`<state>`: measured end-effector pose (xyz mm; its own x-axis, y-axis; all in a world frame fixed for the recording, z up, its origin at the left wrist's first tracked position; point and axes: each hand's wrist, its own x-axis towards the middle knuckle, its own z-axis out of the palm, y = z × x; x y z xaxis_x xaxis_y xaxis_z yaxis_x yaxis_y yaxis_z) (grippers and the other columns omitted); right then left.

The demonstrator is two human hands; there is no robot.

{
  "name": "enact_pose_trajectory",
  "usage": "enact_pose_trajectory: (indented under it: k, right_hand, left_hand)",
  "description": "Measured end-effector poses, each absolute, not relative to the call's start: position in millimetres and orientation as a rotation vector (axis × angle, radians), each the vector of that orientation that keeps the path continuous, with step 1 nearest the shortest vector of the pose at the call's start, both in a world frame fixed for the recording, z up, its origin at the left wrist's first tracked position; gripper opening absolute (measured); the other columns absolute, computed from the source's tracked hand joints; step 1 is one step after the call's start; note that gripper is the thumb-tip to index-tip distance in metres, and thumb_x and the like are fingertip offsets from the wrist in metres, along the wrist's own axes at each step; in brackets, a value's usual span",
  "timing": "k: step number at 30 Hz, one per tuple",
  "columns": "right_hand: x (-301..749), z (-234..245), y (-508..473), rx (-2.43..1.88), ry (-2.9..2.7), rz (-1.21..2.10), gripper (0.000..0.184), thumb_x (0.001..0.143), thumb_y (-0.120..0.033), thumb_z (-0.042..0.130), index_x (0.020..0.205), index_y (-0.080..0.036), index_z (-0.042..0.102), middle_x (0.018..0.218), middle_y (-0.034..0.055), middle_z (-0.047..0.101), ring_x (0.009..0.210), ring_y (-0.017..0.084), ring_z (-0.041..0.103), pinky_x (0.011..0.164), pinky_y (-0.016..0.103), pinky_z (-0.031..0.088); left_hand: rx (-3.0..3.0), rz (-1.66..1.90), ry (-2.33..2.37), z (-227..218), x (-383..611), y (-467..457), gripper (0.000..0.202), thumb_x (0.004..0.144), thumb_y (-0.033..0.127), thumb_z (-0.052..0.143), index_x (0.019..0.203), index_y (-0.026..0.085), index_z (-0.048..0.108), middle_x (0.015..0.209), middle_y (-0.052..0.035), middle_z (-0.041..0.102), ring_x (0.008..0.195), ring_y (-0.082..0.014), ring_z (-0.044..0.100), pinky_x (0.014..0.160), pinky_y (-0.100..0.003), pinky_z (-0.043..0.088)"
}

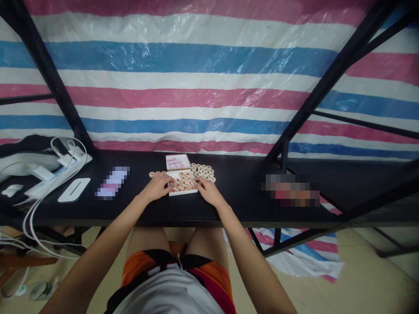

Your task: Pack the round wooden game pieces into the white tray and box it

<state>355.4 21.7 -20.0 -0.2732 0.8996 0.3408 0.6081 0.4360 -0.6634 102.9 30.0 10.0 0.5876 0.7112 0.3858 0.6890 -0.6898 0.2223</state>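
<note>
A small white box (183,192) lies on the black table, holding several round Chinese chess pieces (185,183) with red characters. At its left side is my left hand (157,187), its bent fingers reaching over the rim to the nearest pieces, thumb and forefinger apart. My right hand (208,191) rests at the right side, with fingertips at the box edge and thumb apart from the forefinger. Behind the box stands its lid (177,162), with a printed sheet inside. More pieces with dark characters (203,171) lie right of the lid; a few others (152,174) lie by my left hand, partly hidden.
On the black table (238,174) lie a blurred-out phone-like item (113,182), a white flat device (74,190) and white power strips with cables (59,174) at the left. A pixelated object (291,190) lies at the right. Black metal posts (314,96) and a striped sheet (183,56) stand behind.
</note>
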Motion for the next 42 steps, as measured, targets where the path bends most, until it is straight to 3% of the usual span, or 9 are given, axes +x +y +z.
enact_pose_trajectory:
  k: [4,8,13,21,36,42]
  right_hand:
    - [355.2,-19.8,21.5,-1.263,-1.991,0.546,0.031,0.089,-0.041,0.041,0.103,-0.022,0.062,0.070,0.0001,0.063,0.063,0.015,0.056,0.066,0.026,0.041]
    - [355.3,-20.4,21.3,-1.251,-1.996,0.538,0.031,0.089,-0.040,0.041,0.104,-0.022,0.061,0.072,0.0006,0.063,0.064,0.015,0.056,0.067,0.026,0.041]
    - [356.0,-22.5,22.5,-1.243,-1.995,0.525,0.032,0.088,-0.041,0.041,0.104,-0.021,0.062,0.072,0.0007,0.063,0.064,0.015,0.056,0.068,0.026,0.042]
    - [355.8,-21.1,22.5,-1.256,-1.996,0.539,0.030,0.088,-0.039,0.042,0.104,-0.022,0.061,0.072,0.0005,0.062,0.065,0.015,0.056,0.067,0.026,0.041]
    - [355.7,-21.8,23.0,-1.248,-1.989,0.554,0.030,0.089,-0.039,0.043,0.104,-0.022,0.061,0.071,-0.0002,0.062,0.064,0.014,0.055,0.068,0.026,0.041]
    - [355.3,-19.7,21.5,-1.249,-1.987,0.559,0.031,0.088,-0.040,0.042,0.104,-0.022,0.061,0.071,0.0002,0.063,0.064,0.015,0.056,0.067,0.026,0.041]
  left_hand:
    - [2.674,0.824,1.412,13.8,93.4,33.1,0.026,0.091,0.035,0.042,0.093,0.021,0.062,0.089,-0.0046,0.066,0.085,-0.0203,0.054,0.079,-0.034,0.037]
    - [2.390,0.973,1.954,14.8,69.3,42.8,0.026,0.091,0.029,0.039,0.099,0.020,0.061,0.093,-0.0073,0.065,0.089,-0.0223,0.056,0.080,-0.034,0.039]
    - [2.075,0.638,2.402,11.4,45.6,47.8,0.026,0.088,0.025,0.039,0.098,0.019,0.062,0.093,-0.0111,0.064,0.092,-0.0275,0.057,0.077,-0.036,0.042]
    - [2.090,0.506,2.401,9.6,44.6,45.5,0.029,0.086,0.030,0.041,0.097,0.018,0.065,0.096,-0.0148,0.062,0.094,-0.0300,0.057,0.076,-0.038,0.045]
    - [2.113,0.590,2.211,9.9,49.4,46.6,0.032,0.091,0.029,0.034,0.100,0.019,0.063,0.098,-0.0112,0.058,0.089,-0.0237,0.060,0.078,-0.033,0.046]
    - [2.130,0.616,2.093,10.1,51.2,46.8,0.030,0.089,0.029,0.035,0.100,0.022,0.062,0.101,-0.0089,0.056,0.098,-0.0241,0.057,0.084,-0.034,0.045]
